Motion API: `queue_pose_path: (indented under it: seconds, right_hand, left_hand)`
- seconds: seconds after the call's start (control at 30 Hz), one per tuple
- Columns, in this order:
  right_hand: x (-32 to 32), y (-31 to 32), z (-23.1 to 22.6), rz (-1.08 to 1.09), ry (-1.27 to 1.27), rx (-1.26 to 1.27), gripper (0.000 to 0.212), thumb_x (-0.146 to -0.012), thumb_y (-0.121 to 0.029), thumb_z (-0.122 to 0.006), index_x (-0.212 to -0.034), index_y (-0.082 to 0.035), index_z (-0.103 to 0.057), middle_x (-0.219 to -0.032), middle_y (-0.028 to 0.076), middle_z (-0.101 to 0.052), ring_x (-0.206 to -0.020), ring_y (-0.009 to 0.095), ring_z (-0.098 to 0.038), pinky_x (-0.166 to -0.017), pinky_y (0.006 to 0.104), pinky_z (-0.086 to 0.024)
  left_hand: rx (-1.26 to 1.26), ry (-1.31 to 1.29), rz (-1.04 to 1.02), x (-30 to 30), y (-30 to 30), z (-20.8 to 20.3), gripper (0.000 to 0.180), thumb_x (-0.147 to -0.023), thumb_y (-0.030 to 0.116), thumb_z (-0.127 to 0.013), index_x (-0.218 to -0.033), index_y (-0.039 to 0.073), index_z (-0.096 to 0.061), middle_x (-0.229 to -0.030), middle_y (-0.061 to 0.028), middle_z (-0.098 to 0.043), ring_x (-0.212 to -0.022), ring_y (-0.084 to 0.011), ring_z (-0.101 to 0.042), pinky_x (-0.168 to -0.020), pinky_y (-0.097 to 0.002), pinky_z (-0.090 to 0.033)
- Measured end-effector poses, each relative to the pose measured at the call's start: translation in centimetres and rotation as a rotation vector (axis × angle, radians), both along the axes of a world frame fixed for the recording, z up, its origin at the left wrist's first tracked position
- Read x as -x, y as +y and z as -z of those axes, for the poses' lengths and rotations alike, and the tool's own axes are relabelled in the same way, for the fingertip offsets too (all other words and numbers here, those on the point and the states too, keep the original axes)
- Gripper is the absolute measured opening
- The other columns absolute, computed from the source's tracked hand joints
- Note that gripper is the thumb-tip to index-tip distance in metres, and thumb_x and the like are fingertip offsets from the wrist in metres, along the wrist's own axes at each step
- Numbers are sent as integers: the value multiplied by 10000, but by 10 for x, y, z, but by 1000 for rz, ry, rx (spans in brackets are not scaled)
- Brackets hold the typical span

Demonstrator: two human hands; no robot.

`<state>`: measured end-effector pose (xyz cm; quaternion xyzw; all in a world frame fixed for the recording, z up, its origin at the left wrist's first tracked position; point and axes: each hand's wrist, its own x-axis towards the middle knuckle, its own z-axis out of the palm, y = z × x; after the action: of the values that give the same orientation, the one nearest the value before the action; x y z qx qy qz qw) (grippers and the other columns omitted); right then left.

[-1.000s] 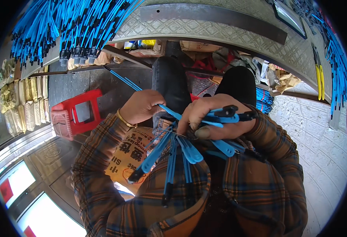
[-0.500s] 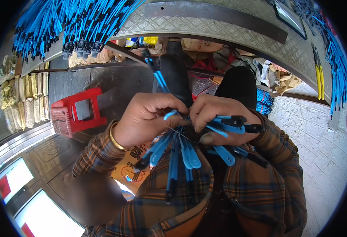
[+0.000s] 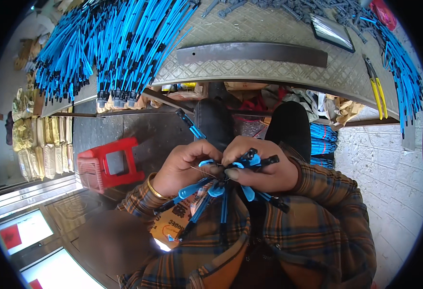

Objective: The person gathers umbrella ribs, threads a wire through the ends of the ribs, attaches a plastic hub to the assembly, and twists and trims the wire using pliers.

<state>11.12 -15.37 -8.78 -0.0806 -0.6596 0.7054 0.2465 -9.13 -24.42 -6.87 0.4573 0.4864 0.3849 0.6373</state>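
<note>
Over my lap, a cluster of blue plastic strips with black ends (image 3: 216,191) fans out in several directions. My left hand (image 3: 178,166) pinches at the cluster's middle from the left, a gold bracelet on its wrist. My right hand (image 3: 274,178) grips the same cluster from the right, with some black-tipped pieces sticking up past its fingers. A thin wire or thread (image 3: 198,169) shows by the left fingers; where it runs inside the cluster is hidden. One strip (image 3: 192,126) points up and away beyond the left hand.
Long blue rods (image 3: 134,43) pile on the patterned table (image 3: 269,72) ahead, with a dark metal bar (image 3: 255,52), yellow-handled pliers (image 3: 378,94) and more blue rods (image 3: 399,72) rightward. A red stool (image 3: 108,166) stands left. Blue bundles (image 3: 322,144) lie beneath the table.
The view has tilted up, so more of the table shows. My hands stay together on the cluster, the right fingers shifted closer to the left ones, and the strips have turned slightly.
</note>
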Motion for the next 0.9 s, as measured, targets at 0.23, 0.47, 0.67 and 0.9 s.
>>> queue_pose_path:
  seconds: [0.23, 0.47, 0.67, 0.9]
  right_hand:
    - [1, 11, -7, -53, -36, -42, 164, -758, -21, -604, -919, -13, -578, -881, 79, -577, -833, 170, -567, -741, 290, -435]
    - [2, 18, -8, -166, -39, -19, 206, -712, 10, -587, -916, -18, -601, -875, 75, -580, -823, 171, -568, -724, 277, -435]
    - [4, 18, -11, -199, -35, -68, 171, -742, -4, -601, -912, -23, -600, -878, 75, -574, -820, 177, -564, -730, 285, -430]
    - [5, 25, -2, -205, -3, -191, 145, -800, -89, -654, -918, -36, -591, -894, 70, -548, -827, 184, -549, -733, 293, -425]
  left_hand:
    - [-41, 72, 51, 3, -2, 0, 156, -815, -25, -630, -948, -3, -552, -912, -35, -602, -865, -74, -551, -765, -234, -461]
    - [-35, 49, 83, 3, -2, -1, 150, -808, -22, -637, -936, -6, -560, -883, -31, -603, -829, -73, -560, -739, -229, -465]
    - [-103, 101, 115, 4, -3, 4, 152, -790, -10, -660, -914, 2, -573, -849, -35, -602, -804, -72, -569, -705, -229, -466]
    - [-393, 558, 96, 6, 6, -7, 151, -773, 8, -680, -898, 19, -595, -823, -44, -610, -767, -79, -577, -667, -240, -468]
